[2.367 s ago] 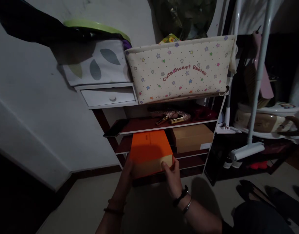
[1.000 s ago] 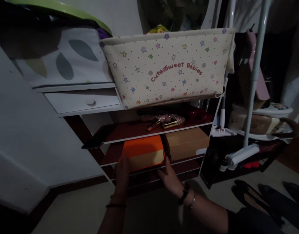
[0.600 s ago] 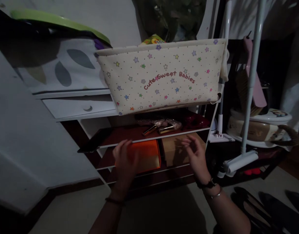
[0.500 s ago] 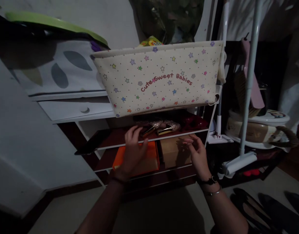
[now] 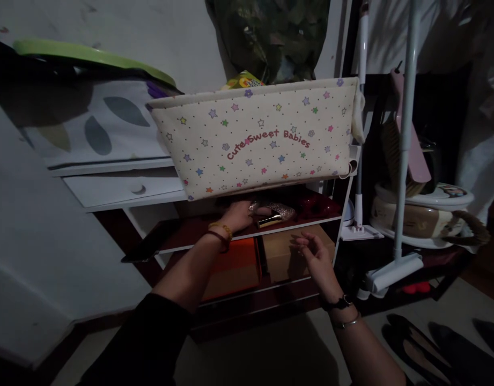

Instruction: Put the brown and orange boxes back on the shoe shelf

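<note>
One glittery, pale-gold shoe with a shiny gold block heel [image 5: 282, 211] lies at the centre of the frame on a dark red, white-edged shelf [image 5: 198, 222], seemingly tipped sideways, perhaps to suit the low gap. At its left, the left hand [image 5: 236, 215] reaches into that gap, fingers against a glittery surface; whether they pinch it, I cannot tell. Glossy dark red footwear [image 5: 317, 202] sits just right of the shoe, too dim to count. Below centre, the right hand [image 5: 317, 260] hovers with its fingers loosely apart, holding nothing, before a brown cardboard box [image 5: 279, 252]. Beside that lies an orange box [image 5: 238, 262], both probably flat to fit under the shelf. Above, a cream, star-printed fabric basket [image 5: 252, 161] overhangs the shelf, likely why the arm enters from below.
</note>
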`<state>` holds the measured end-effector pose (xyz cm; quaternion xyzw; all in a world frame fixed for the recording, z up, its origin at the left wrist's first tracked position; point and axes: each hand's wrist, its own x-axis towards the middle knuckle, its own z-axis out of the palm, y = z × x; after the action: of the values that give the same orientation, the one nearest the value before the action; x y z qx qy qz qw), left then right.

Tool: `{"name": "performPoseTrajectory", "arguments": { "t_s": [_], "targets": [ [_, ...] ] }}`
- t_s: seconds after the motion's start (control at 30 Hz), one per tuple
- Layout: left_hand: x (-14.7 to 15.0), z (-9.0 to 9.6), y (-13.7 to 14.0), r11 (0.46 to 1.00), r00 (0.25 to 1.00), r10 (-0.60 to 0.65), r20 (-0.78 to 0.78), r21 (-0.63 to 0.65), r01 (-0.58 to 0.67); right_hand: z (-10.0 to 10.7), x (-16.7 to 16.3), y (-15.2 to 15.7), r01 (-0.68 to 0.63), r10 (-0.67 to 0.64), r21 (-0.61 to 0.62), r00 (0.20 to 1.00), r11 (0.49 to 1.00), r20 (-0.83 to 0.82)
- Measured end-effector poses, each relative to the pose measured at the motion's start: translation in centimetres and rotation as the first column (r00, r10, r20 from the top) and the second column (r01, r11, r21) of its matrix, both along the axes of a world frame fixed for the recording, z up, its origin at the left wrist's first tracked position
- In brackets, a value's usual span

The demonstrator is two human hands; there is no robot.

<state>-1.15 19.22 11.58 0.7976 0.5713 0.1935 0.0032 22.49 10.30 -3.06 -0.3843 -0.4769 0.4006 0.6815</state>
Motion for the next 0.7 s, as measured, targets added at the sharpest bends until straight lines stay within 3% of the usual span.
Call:
{"name": "performPoseTrajectory", "arguments": {
  "t_s": [0.17,0.23,0.3,0.37,0.43,0.47,0.6,0.7],
  "targets": [
    [-6.8,-1.4,-1.7,0.97,0.968,0.204,0.146,0.101,-0.22,0.3,0.4,0.2,0.028,-0.038,0.055,0.983,0.998,0.178],
    [-9.2,-2.9,-2.0,0.932,0.904,0.106,0.414,0.276,-0.236,1.9,0.2,0.9,0.062,-0.088,0.088,0.939,0.994,0.333],
    [-10.5,-4.4,-2.0,0.903,0.839,-0.034,0.543,0.377,-0.207,4.5,-0.2,1.9,0.137,-0.172,0.105,0.832,0.985,0.528],
    [-10.6,-5.4,-1.8,0.89,0.803,-0.092,0.589,0.411,-0.2,7.3,-0.9,3.3,0.247,-0.214,0.064,0.646,0.967,0.733],
    [-9.8,-5.6,-1.6,0.88,0.794,-0.082,0.602,0.418,-0.226,9.6,-1.6,4.8,0.34,-0.147,-0.024,0.47,0.94,0.87],
    [-9.3,-5.5,-1.5,0.876,0.8,-0.055,0.597,0.414,-0.249,10.4,-2.0,5.5,0.368,-0.107,-0.061,0.418,0.928,0.902],
    [-7.7,-5.0,-1.1,0.881,0.831,0.122,0.543,0.326,-0.343,11.1,-3.3,7.2,0.4,-0.06,-0.107,0.384,0.91,0.921],
    [-7.5,-5.1,-0.8,0.881,0.831,0.166,0.53,0.299,-0.367,10.6,-4.0,7.6,0.396,-0.051,-0.122,0.4,0.91,0.915]
  ]
}}
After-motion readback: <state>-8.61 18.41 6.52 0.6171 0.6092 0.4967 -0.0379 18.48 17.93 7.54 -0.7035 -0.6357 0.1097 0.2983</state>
